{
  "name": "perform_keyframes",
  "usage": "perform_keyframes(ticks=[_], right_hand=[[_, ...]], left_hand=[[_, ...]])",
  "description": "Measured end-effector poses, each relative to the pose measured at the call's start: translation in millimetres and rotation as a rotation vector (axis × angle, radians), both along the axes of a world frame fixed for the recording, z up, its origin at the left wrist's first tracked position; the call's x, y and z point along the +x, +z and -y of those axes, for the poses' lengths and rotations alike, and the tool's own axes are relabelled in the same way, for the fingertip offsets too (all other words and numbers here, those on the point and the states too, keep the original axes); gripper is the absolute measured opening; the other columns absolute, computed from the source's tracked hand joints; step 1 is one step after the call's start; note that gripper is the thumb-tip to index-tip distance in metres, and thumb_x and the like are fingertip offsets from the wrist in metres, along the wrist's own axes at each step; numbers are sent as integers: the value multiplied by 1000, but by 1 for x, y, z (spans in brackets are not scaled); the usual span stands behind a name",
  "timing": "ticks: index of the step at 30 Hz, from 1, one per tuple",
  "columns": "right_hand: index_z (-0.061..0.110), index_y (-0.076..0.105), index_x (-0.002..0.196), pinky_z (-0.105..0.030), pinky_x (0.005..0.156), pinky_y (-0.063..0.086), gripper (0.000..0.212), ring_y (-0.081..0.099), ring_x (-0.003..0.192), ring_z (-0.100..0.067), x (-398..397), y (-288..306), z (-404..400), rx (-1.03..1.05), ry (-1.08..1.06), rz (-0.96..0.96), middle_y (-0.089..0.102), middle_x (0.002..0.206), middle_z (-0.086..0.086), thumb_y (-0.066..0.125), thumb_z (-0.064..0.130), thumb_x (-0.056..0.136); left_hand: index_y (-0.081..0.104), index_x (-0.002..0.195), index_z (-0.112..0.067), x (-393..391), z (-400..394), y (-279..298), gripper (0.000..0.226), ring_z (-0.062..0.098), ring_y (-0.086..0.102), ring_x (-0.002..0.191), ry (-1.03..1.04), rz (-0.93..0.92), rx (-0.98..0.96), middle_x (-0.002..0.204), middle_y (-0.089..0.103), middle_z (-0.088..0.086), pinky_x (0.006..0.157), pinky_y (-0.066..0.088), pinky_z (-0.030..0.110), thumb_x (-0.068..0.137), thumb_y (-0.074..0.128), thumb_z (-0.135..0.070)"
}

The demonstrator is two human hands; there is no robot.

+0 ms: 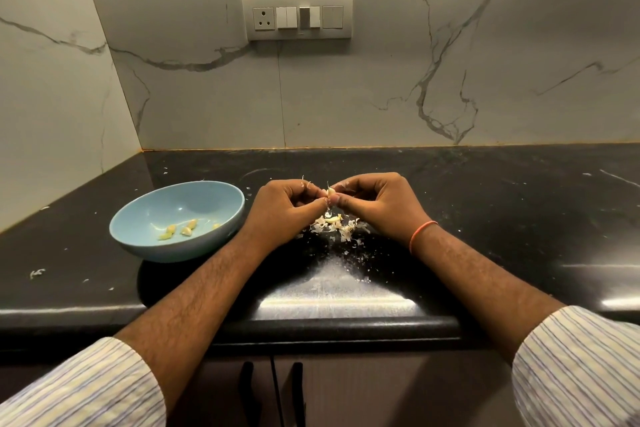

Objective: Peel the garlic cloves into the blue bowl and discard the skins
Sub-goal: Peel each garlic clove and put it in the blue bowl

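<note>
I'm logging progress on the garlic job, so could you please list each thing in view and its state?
Left hand: pinching the garlic clove.
Right hand: pinching the same clove, peeling it.
Garlic clove: held above the counter, partly skinned.
Blue bowl: upright, holding a few peeled cloves.
Skins: loose pile on the counter under the hands, not discarded.
Cabinet doors: closed.

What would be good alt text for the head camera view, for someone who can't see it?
Both hands, left hand and right hand, pinch a garlic clove over a pile of skins on a black countertop. A blue bowl with peeled cloves sits to their left.
</note>
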State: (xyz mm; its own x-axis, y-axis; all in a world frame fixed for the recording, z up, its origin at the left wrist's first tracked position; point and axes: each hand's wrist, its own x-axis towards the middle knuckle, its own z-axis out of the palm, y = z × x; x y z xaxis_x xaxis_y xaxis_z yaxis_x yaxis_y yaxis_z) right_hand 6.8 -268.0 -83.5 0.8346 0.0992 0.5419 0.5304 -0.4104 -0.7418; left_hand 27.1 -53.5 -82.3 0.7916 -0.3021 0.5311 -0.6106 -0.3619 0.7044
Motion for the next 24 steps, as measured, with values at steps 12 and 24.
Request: perform_keyframes(ticks=[12,24], right_hand=[[18,83,106,-33,76,65,17,77,76,-6,-3,1,-1,-133,-48,32,80,84,7,81,27,92],[14,82,108,-36,83,64,22,79,85,-15,-2,2,-1,42,42,-107,82,91,0,86,21,87]], left_hand=[[80,104,-30,-2,-2,0,14,23,75,70,-21,23,-27,83,79,-6,73,67,45,91,82,-34],[69,98,-26,3,1,1,6,36,75,81,-53,-51,-21,92,73,0,73,66,55,100,71,-21]])
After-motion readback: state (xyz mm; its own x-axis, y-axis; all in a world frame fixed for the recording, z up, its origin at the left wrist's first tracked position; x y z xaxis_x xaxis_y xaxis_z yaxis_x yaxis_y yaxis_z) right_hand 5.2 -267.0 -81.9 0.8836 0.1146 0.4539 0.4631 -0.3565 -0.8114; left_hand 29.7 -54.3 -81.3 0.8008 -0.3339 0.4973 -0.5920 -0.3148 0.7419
